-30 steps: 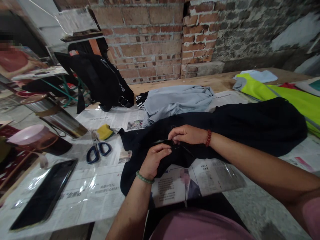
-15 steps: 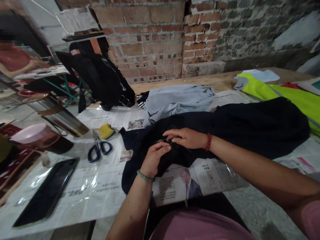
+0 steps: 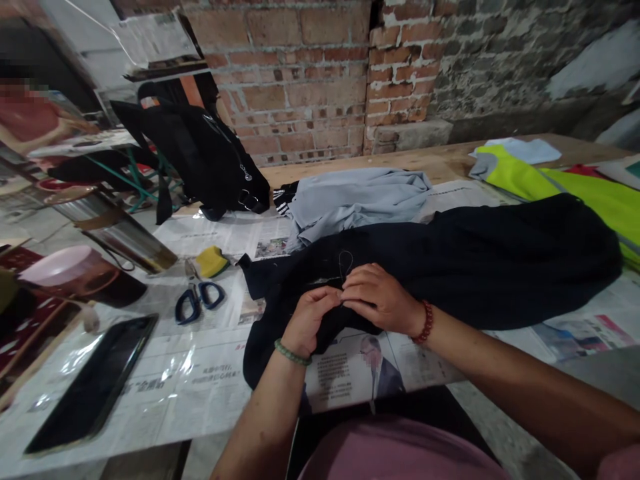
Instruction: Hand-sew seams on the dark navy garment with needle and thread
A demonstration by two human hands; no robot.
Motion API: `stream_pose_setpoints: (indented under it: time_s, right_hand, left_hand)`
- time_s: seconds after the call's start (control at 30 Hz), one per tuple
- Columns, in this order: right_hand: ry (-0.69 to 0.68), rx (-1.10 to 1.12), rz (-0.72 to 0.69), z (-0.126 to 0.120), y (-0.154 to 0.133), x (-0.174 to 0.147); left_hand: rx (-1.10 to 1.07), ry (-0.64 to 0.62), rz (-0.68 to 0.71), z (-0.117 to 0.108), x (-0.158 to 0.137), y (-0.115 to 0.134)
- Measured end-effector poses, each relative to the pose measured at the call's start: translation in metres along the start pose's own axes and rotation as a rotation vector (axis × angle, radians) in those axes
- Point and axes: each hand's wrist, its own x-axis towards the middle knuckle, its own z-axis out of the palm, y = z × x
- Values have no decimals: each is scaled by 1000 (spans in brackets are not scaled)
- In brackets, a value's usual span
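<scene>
A long navy-blue garment [image 3: 500,260] lies across the newspaper, bunched at its left end. My left hand [image 3: 310,317], with a green bead bracelet, pinches the dark cloth between thumb and fingers. Meeting it fingertip to fingertip is my right hand [image 3: 383,297], which wears a red bead bracelet. Its fingers are closed on something too small to make out. A thin pale loop of thread [image 3: 341,263] stands up from the cloth just beyond the fingertips. Blue-handled scissors [image 3: 200,293] lie left of the cloth, beside a yellow sponge-like piece [image 3: 213,262].
A phone [image 3: 93,383], a lidded cup [image 3: 85,277] and a steel flask [image 3: 113,227] stand or lie at left. Behind are a black backpack [image 3: 200,160], a grey garment [image 3: 360,197] and a yellow-green vest [image 3: 575,193]. Another person [image 3: 30,120] sits far left.
My right hand has turned and come nearer, its fingers closing at my left fingertips. The thread loop shows more clearly. My left hand has hardly moved.
</scene>
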Motion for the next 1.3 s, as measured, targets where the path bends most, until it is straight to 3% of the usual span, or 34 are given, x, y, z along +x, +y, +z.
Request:
stream_pose_setpoints:
  time_s: [0.43,0.87,1.3]
  right_hand:
    - [1,-145,-30,6,-4,-6]
    - [171,-131,-71,14,-8,-12]
    - [108,-101,-236,7,-19,-12]
  left_hand:
    - [72,-43,17,0,2,-2]
    - [68,-74,10,1,3,-2]
    - [80,-77,25,3,4,-7]
